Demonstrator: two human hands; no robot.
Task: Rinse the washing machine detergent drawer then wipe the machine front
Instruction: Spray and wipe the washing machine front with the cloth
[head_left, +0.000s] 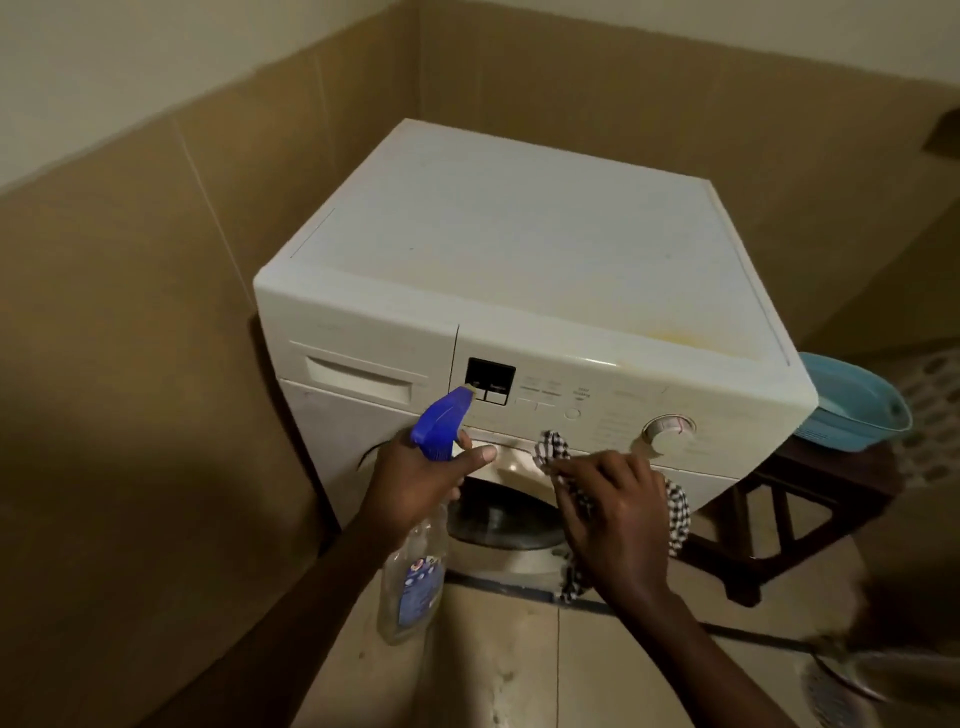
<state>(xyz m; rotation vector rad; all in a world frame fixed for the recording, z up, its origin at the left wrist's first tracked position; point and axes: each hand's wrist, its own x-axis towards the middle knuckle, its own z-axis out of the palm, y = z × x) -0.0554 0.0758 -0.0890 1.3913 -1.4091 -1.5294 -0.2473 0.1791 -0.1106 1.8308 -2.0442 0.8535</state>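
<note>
A white front-loading washing machine (519, 249) stands in a corner. Its detergent drawer (363, 376) sits shut at the upper left of the front. My left hand (415, 478) grips a clear spray bottle (415, 577) with a blue trigger head, nozzle aimed at the control panel (550, 400). My right hand (618, 514) presses a black-and-white checked cloth (680, 514) against the front, just below the panel and left of the round dial (667, 436). The door (498, 519) is partly hidden behind both hands.
Brown tiled walls close in on the left and behind. A light blue plastic basin (852, 405) rests on a dark wooden stool (789, 509) right of the machine. A metal object (857, 670) lies at the lower right on the tiled floor.
</note>
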